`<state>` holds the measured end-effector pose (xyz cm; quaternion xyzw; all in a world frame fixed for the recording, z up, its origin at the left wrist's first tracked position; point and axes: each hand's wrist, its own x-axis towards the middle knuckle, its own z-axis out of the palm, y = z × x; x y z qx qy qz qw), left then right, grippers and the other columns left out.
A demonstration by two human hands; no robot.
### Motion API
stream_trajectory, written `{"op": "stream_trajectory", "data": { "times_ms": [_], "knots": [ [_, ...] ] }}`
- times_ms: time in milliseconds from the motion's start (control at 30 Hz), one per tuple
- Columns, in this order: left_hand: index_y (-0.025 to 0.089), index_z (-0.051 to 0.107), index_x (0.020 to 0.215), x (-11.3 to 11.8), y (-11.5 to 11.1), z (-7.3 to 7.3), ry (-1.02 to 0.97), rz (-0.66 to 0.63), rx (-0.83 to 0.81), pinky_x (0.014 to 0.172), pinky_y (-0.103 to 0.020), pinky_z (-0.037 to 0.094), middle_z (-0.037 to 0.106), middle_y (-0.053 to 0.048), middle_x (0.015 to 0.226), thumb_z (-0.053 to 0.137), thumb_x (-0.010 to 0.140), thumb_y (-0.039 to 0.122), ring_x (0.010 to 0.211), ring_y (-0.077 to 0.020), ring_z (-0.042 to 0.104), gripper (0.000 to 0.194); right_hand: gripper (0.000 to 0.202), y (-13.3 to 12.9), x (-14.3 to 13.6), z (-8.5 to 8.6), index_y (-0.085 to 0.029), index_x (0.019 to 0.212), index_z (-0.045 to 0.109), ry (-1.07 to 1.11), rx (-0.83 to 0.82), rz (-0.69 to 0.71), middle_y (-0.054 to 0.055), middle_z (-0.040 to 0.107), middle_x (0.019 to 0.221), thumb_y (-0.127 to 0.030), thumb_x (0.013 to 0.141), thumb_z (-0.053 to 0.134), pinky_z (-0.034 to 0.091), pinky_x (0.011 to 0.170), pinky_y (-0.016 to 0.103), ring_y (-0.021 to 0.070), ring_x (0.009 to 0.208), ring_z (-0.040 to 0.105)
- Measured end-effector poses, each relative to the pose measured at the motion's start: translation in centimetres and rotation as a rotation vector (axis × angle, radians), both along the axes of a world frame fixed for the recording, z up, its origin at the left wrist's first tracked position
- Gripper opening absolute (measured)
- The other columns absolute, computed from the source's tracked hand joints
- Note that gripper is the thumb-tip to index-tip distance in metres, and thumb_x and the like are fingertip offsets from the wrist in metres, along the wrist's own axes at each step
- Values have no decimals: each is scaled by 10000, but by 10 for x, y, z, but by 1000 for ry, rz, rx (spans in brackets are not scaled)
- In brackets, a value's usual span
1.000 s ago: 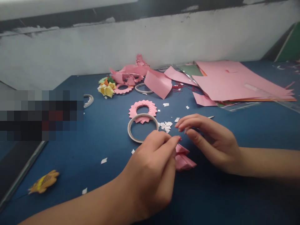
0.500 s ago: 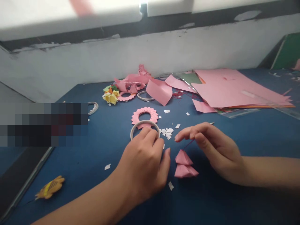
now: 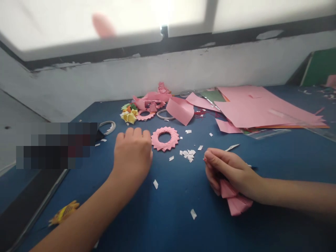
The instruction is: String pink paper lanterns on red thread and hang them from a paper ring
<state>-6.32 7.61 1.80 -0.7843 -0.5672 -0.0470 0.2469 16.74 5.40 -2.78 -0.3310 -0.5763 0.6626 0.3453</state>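
Observation:
My left hand (image 3: 133,150) is closed, knuckles up, just left of a pink folded-paper ring (image 3: 165,139). Its fingertips are hidden beneath the hand, so anything in them cannot be made out. My right hand (image 3: 228,168) is closed in a pinch, with a tiny pink bit at its fingertips. A two-tiered pink paper ornament (image 3: 237,203) sticks out below its palm, partly covered by the fingers. White paper scraps (image 3: 189,155) lie between the hands. Behind my right hand shows a pointed metal blade (image 3: 232,147).
Pink sheets (image 3: 262,108) and a clear ruler (image 3: 301,119) lie at back right. Yellow paper flowers (image 3: 129,114) and crumpled pink paper are at the back. A tape roll (image 3: 108,128) sits left, and a yellow-brown figure (image 3: 64,212) near my left forearm.
My left hand has moved left; the tape roll by its fingers no longer shows. My right hand has closed, and the pink ornament has moved right, under its palm. The view has shifted slightly.

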Motion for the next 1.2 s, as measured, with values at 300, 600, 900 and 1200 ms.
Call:
{"op": "stream_trajectory", "data": {
  "times_ms": [300, 600, 900, 1200],
  "knots": [
    [142, 702, 749, 14, 11, -20, -158, -215, -291, 726, -327, 462, 659, -93, 832, 521, 842, 218, 807, -210, 592, 217, 319, 1, 0, 1, -192, 798, 424, -36, -46, 13, -62, 518, 533, -486, 907, 483, 401, 414, 160, 63, 420, 499],
    [152, 630, 538, 35, -26, -13, -299, -78, -345, 592, -318, 448, 608, -68, 671, 543, 780, 215, 676, -206, 579, 264, 203, -1, 0, 1, -159, 823, 594, -263, 237, -71, -30, 532, 576, -360, 852, 585, 429, 396, 162, 67, 456, 511],
    [150, 603, 511, 38, -36, -17, -415, -224, -323, 561, -318, 426, 594, -45, 600, 517, 767, 215, 578, -178, 553, 278, 101, 8, 0, 3, -150, 788, 679, -305, 424, -64, -31, 591, 542, -229, 823, 625, 406, 350, 154, 52, 380, 505],
    [184, 738, 702, 37, -25, 5, -916, -123, -729, 553, -229, 421, 657, 8, 653, 600, 744, 251, 605, -127, 574, 159, 105, 3, 3, 6, -140, 892, 637, -127, 941, -36, 69, 689, 890, -64, 839, 587, 535, 746, 179, 97, 829, 645]
  ]
}}
